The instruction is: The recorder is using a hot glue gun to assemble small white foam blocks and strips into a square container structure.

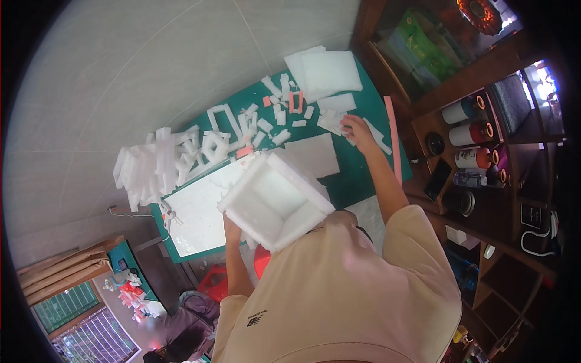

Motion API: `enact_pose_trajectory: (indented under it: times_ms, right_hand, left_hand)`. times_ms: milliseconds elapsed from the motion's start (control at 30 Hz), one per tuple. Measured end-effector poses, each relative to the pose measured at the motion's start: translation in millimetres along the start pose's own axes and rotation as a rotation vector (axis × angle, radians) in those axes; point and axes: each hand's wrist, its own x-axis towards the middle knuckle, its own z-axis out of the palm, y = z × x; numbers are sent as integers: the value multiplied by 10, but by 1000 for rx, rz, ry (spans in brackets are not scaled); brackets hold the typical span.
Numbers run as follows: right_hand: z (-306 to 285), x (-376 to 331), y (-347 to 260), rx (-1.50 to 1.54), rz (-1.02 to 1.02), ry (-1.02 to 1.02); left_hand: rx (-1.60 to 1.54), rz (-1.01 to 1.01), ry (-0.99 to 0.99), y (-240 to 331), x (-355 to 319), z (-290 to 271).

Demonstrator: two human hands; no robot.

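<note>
My left hand (232, 230) grips the lower left side of a white foam box (275, 202), its fingers mostly hidden behind the wall. The box is tilted, its hollow inside facing up toward me, and it rests close against my shirt. Stretched out to the far right, my right hand (358, 133) is over the green table, fingers a little apart and partly bent. Next to its fingertips lies a thin white foam piece (330, 121); whether they touch it is unclear. Nothing shows in that hand.
The green table (357, 175) bears a heap of white foam strips (145, 166), a pink foam frame (295, 101), stacked foam sheets (330, 72) and a white board (196, 218). A glue gun (169, 212) lies at left. Wooden shelves (478, 218) with bottles stand right. Another person (190, 320) is lower left.
</note>
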Motion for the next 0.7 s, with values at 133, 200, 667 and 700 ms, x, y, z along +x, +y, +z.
enact_pose_trajectory:
  times_ms: [133, 200, 667, 700]
  right_hand:
    - [44, 883, 54, 414, 100, 29]
    - [247, 1158, 32, 418, 88, -33]
    - [1305, 1507, -88, -1315, -596, 348]
    - [1298, 1536, -89, -1367, -570, 318]
  left_hand:
    - [7, -76, 18, -105, 50, -76]
    - [48, -64, 86, -173, 47, -96]
    - [3, -58, 147, -416, 81, -120]
    - [4, -66, 135, -400, 96, -112]
